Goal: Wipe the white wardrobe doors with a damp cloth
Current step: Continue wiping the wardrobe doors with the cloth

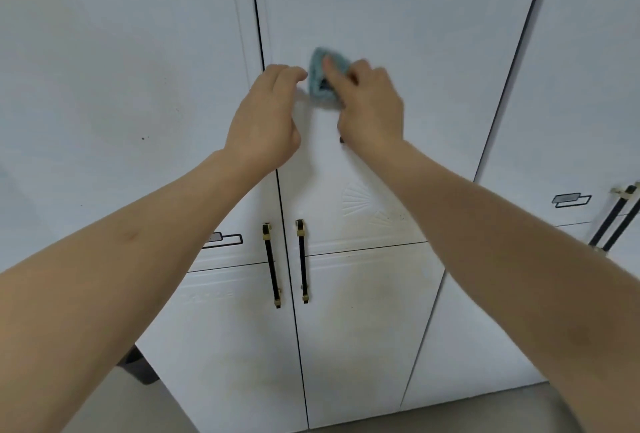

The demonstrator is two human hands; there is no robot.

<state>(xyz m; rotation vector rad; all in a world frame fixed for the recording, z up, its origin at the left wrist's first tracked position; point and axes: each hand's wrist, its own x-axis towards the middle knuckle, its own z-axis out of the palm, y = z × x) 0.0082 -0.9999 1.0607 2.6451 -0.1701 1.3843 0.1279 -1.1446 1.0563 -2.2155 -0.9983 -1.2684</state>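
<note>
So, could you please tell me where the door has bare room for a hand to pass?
Bare: the door above the cloth, and below the forearms beside the right handle. Crowded: both hands, left hand and right hand, round the cloth.

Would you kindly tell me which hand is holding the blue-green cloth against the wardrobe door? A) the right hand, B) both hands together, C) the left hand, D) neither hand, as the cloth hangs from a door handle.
A: the right hand grips the blue-green cloth against the white wardrobe door, while the left hand hovers just beside it with loosely curled fingers, holding nothing.
</note>
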